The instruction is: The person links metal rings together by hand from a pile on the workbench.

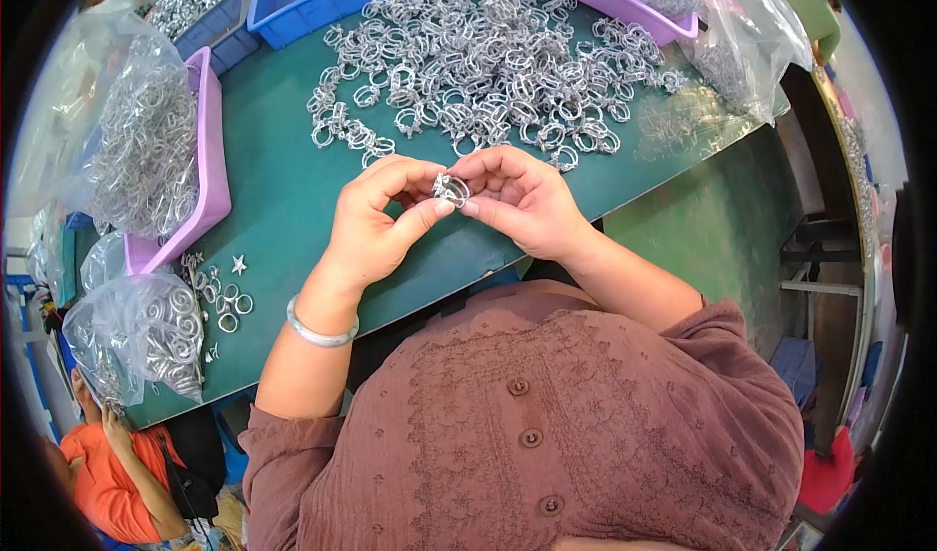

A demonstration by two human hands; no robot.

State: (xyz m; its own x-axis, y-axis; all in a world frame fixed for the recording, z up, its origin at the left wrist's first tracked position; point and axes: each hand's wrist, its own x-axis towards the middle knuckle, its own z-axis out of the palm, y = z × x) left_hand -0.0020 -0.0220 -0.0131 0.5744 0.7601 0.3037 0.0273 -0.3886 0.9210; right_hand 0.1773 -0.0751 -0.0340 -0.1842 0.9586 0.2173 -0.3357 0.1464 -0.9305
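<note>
Brown embroidered cloth of the person's buttoned shirt (605, 405) lies nearest the camera, filling the view from five to seven o'clock. Just above the view's centre, toward twelve o'clock, both bare hands meet over the near part of a green tabletop (273, 219). Between them sits a silver-coloured ring piece (451, 191), its ornamented side toward ten o'clock. The left hand (376, 214) pinches it between thumb and forefinger, with a pale bangle (322, 328) around that wrist. The right hand (522, 203) pinches its other side with thumb and forefinger, the remaining fingers curled together.

Beyond the hands, at twelve o'clock, a heap of similar silver rings (488, 58) spreads over the table. A blue bin (327, 12) stands at eleven o'clock, and a purple tray (620, 6) at one, with a clear plastic bag (747, 43) beside it. Toward ten o'clock, another purple tray (209, 151) holds bagged rings. Loose rings (229, 304) and a small star (239, 265) lie at nine. At eight, a co-worker in an orange top (112, 483) sits beside the table.
</note>
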